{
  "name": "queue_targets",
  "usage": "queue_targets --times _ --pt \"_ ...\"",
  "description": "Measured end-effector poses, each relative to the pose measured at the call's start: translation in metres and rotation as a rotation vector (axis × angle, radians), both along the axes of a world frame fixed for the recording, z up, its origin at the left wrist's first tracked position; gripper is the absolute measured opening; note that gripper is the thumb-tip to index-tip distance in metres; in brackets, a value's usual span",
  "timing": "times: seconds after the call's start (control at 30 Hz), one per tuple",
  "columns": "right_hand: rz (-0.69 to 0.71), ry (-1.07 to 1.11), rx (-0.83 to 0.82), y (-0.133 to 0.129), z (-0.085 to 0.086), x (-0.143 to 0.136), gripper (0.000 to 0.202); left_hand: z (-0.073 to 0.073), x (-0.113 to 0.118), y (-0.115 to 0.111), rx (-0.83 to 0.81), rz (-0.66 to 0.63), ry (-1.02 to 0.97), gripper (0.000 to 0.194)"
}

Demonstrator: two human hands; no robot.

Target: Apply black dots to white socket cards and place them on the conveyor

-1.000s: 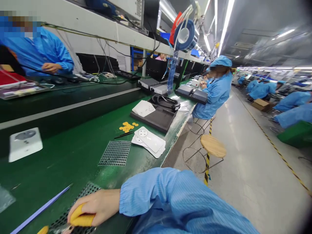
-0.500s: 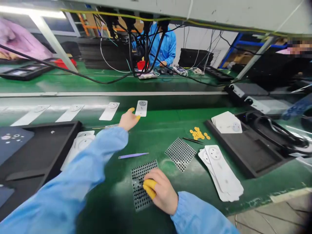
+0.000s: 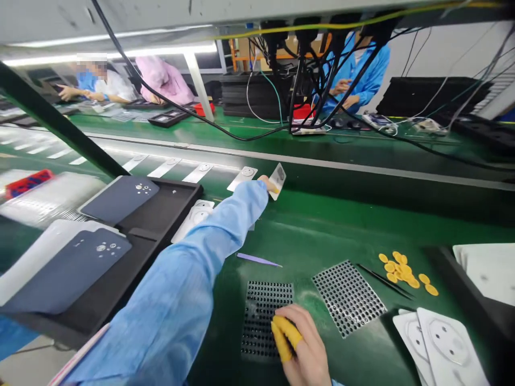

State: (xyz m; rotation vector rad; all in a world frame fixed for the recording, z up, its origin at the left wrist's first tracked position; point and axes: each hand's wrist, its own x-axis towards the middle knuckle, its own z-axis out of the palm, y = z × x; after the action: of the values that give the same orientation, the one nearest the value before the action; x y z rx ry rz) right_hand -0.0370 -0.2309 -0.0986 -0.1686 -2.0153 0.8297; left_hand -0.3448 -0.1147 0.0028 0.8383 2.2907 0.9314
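Note:
My left hand (image 3: 269, 184), reaching far forward, grips a white phone back cover (image 3: 277, 181) by its edge. The cover is tilted up from the conveyor and shows a round camera ring. Beside it lies another white back cover (image 3: 243, 177). My right hand (image 3: 302, 343) wears yellow finger cots and rests on the right edge of a sheet of small black dots (image 3: 265, 311). Its fingers are pressed together, and whatever is between them is hidden. A second dotted sheet (image 3: 349, 297) lies to the right, and purple tweezers (image 3: 259, 260) lie above the first sheet.
Black tweezers (image 3: 385, 281) and loose yellow finger cots (image 3: 402, 269) lie at right, above stacked white covers (image 3: 448, 340). At left, a black tray (image 3: 161, 225) holds dark blue back covers (image 3: 120, 198). Cables (image 3: 241, 136) hang overhead. Co-workers sit across the bench.
My view has swung left. The left hand, previously beside the cover on the conveyor, now holds it tilted up. My right hand stays on the dotted sheet.

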Motion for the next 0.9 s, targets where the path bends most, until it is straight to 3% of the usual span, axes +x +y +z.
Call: queue_targets --times 0.1,0.23,0.3,0.37,0.5,0.63,0.73,0.9 --pt "-0.108 0.005 0.009 0.006 0.008 0.004 0.027 0.003 0.035 -0.055 0.035 -0.043 -0.255 0.032" --pt "-0.244 0.015 -0.046 0.012 0.032 0.004 0.031 -0.012 0.120 -0.164 0.097 -0.117 -0.596 0.044" --pt "-0.233 0.009 -0.077 0.012 0.041 0.000 0.030 -0.019 0.156 -0.211 0.205 -0.004 -0.978 0.048" --pt "-0.176 -0.014 -0.105 0.008 0.044 -0.004 0.029 -0.026 0.179 -0.238 0.222 0.082 -1.185 0.048" --pt "-0.047 -0.093 -0.149 -0.005 0.044 -0.008 0.023 -0.040 0.197 -0.245 0.313 0.123 -1.233 0.047" --pt "-0.115 -0.119 -0.036 -0.009 0.046 -0.005 0.027 -0.041 0.203 -0.245 0.418 0.133 -1.091 0.060" --pt "-0.094 -0.164 0.037 -0.008 0.047 -0.001 0.033 -0.040 0.205 -0.252 0.424 0.056 -1.014 0.058" --pt "0.007 -0.370 0.001 -0.005 0.053 0.008 0.035 -0.044 0.203 -0.260 0.445 -0.079 -0.835 0.048"
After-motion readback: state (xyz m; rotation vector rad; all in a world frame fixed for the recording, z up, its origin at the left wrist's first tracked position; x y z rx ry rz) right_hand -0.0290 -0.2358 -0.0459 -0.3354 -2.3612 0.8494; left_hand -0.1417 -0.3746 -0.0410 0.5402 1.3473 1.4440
